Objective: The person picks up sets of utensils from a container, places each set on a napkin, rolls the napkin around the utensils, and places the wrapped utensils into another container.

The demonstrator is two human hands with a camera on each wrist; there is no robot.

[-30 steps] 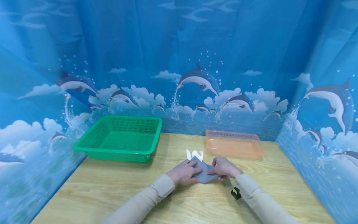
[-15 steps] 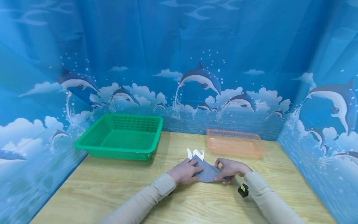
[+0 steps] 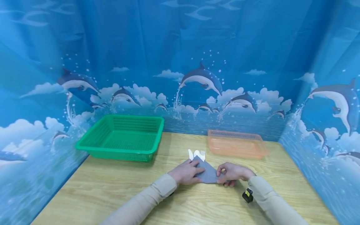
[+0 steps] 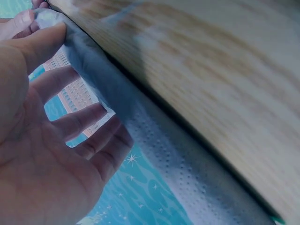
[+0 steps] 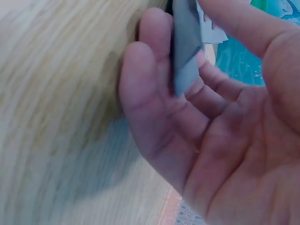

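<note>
A grey napkin (image 3: 207, 173) lies folded on the table, its top layer coming to a point. From under its far edge stick out a white knife (image 3: 190, 154), a white spoon (image 3: 197, 153) and a white fork (image 3: 202, 154); their lower parts are covered. My left hand (image 3: 185, 172) rests on the napkin's left side, and the left wrist view has its fingertips touching the dimpled cloth-like sheet (image 4: 159, 154). At the right corner, my right hand (image 3: 233, 172) pinches the napkin between thumb and fingers. In the right wrist view the corner (image 5: 186, 70) lies among the curled fingers.
A green basket (image 3: 118, 153) stands at the back left of the wooden table (image 3: 118, 187). A shallow orange basket (image 3: 239, 152) is at the back right. Behind and at both sides hangs a blue curtain (image 3: 157, 37) printed with dolphins.
My right hand has moved right, drawing the napkin's right corner outward and flatter. The left hand has stayed in place on the napkin. The cutlery keeps its place.
</note>
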